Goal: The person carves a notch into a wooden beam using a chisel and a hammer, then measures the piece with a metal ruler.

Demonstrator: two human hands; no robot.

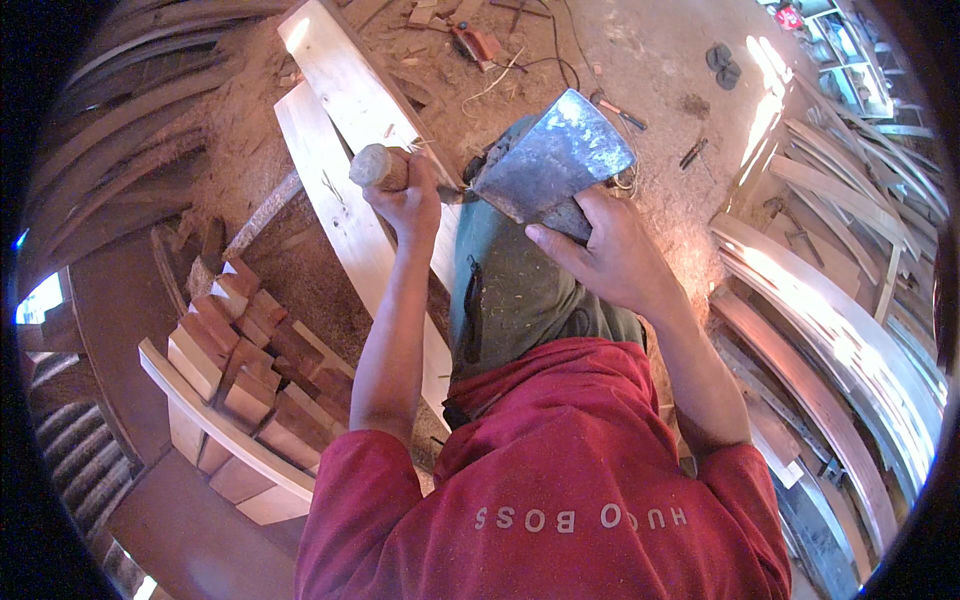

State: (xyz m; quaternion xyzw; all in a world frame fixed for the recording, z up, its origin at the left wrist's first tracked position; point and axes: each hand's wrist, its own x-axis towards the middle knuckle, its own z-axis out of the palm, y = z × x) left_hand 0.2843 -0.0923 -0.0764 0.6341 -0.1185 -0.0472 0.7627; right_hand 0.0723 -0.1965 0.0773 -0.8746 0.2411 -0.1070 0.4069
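My left hand [410, 195] grips the rounded end of a wooden handle [378, 166], held over a pale wooden plank [345, 95]. My right hand [610, 255] clasps the grey metal axe head [555, 155] near its back edge, blade turned up and to the right. Handle and head lie in one line across my lap; the joint between them is partly hidden by my fingers. A second pale plank [330, 215] runs beside the first, under my left forearm.
Stacked reddish wood blocks [250, 360] sit in a pale wooden frame [215, 425] at lower left. Curved wooden slats [830, 330] pile up on the right and dark ones [120, 130] on the upper left. Tools and cords [480, 45] lie on the sawdust floor ahead.
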